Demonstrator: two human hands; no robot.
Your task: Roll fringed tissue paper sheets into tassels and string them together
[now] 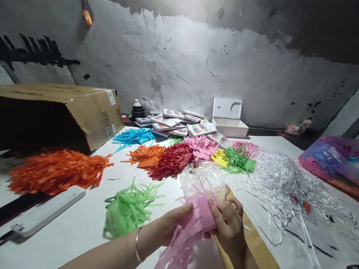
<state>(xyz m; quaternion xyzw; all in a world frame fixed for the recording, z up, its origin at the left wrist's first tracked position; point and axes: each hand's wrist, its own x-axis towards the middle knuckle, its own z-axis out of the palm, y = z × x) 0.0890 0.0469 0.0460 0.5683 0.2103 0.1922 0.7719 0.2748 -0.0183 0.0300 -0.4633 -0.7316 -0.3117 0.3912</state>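
Note:
Both my hands hold a bundle of pink shredded paper (192,224) low in the middle of the view. My left hand (169,225) grips its left side, thumb stretched on top. My right hand (229,222) pinches the upper right part, fingers curled round it. A clear plastic bag (202,178) bulges just above the bundle and seems to cover its top. Pink strips hang down toward me. A silver bangle (136,245) circles my left wrist. A brown paper envelope (257,249) lies under my right hand.
Piles of shredded paper lie on the white table (79,221): green (126,208), orange (55,171), red (172,160), blue (133,136), and clear strips (286,181). A cardboard box (53,112) stands left. Small packs (180,124) and a white box (229,119) sit at the back.

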